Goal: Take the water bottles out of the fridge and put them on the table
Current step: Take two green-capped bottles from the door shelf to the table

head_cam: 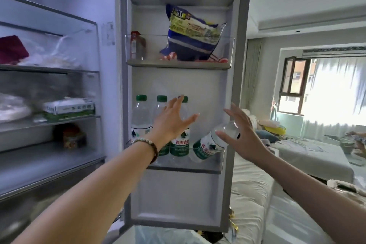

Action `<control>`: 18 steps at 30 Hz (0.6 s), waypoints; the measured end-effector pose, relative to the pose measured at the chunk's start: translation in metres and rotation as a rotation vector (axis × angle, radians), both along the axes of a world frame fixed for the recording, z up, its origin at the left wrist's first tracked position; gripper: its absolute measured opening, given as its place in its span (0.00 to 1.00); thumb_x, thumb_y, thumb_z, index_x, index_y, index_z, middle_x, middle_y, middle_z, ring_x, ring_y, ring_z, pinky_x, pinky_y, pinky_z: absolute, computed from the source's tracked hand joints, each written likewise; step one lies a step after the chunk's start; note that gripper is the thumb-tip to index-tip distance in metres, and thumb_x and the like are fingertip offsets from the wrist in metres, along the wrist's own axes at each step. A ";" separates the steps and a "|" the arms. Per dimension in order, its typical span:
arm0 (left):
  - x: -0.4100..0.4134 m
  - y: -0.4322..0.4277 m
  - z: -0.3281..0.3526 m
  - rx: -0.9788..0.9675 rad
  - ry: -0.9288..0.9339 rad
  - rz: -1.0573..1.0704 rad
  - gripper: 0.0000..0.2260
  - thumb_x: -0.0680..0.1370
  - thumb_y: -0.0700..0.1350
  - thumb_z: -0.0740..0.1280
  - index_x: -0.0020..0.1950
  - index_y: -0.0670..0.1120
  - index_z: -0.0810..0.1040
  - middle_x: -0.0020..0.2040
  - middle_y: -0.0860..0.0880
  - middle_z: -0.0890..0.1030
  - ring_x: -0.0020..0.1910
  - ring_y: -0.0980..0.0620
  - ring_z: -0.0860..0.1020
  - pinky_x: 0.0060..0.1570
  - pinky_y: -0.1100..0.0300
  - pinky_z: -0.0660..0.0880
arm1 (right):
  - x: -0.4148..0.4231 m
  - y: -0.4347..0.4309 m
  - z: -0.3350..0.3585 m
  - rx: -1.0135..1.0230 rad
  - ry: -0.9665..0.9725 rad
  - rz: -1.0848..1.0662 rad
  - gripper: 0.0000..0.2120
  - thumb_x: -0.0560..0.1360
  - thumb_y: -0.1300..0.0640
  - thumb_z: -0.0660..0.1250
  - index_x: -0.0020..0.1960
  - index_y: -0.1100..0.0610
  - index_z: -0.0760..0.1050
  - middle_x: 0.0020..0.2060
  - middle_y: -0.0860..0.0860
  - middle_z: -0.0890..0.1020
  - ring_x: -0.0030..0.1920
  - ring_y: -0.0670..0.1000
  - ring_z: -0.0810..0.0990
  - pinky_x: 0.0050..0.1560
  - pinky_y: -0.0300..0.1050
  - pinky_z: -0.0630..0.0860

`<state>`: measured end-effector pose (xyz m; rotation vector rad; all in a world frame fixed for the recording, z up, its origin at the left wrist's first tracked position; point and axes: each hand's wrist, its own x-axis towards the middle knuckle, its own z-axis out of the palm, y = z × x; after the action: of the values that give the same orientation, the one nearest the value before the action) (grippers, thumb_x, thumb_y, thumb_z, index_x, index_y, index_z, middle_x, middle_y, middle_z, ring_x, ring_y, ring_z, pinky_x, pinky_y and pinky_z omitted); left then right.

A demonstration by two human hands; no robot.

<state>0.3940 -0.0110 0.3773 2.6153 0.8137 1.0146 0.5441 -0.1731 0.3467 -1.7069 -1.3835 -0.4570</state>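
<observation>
Left hand [172, 123]: fingers spread wide and holding nothing. It is raised in front of the upright bottles [140, 117], probably to take the rightmost of them or steady the row. A bead bracelet [146, 144] sits at the wrist.
Right hand [243, 136]: also wide and holding nothing. The thumb is low and the fingers high on either side of the tilted bottle [208, 144], shaped to close round its upper half. I cannot tell whether skin touches plastic yet.
Tilted bottle: leans right inside the door bin [198, 168], its base down and its top toward the right hand. It leans because nothing props it on that side.
Upright bottles: three with green caps stand side by side at the left of the same bin, and the front rail keeps them up.
Fridge door [178, 194]: swung open toward the person, so the bin faces both hands.
Upper door shelf: a blue bag [194, 35] slumps against its rail.
Task progress: four bottles are in the fridge. No surface for them is in view, so this looks like the first pick.
Risk: the leaning bottle may slide if gripped loosely.
</observation>
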 end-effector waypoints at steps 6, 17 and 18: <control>0.031 0.020 0.014 0.026 -0.020 0.052 0.34 0.75 0.66 0.57 0.76 0.55 0.51 0.71 0.47 0.68 0.61 0.46 0.75 0.52 0.54 0.72 | 0.021 0.029 0.002 0.112 -0.003 0.033 0.27 0.70 0.40 0.65 0.67 0.45 0.66 0.70 0.39 0.60 0.73 0.47 0.53 0.68 0.44 0.52; 0.027 0.053 0.022 0.011 -0.198 -0.288 0.11 0.77 0.49 0.66 0.57 0.49 0.70 0.52 0.47 0.80 0.47 0.51 0.79 0.52 0.51 0.78 | 0.019 0.085 0.029 0.158 0.051 0.304 0.16 0.79 0.58 0.58 0.66 0.52 0.66 0.59 0.46 0.74 0.62 0.45 0.73 0.60 0.31 0.69; 0.029 0.054 0.020 -0.074 -0.251 -0.326 0.12 0.76 0.48 0.67 0.56 0.50 0.69 0.52 0.47 0.80 0.47 0.51 0.79 0.54 0.50 0.78 | 0.016 0.092 0.029 0.159 0.102 0.326 0.16 0.79 0.57 0.59 0.66 0.52 0.66 0.57 0.44 0.75 0.59 0.44 0.75 0.59 0.32 0.71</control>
<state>0.4231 0.0434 0.3969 2.3880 0.3463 1.1566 0.5597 -0.0812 0.3761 -1.3278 -1.4751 -0.2831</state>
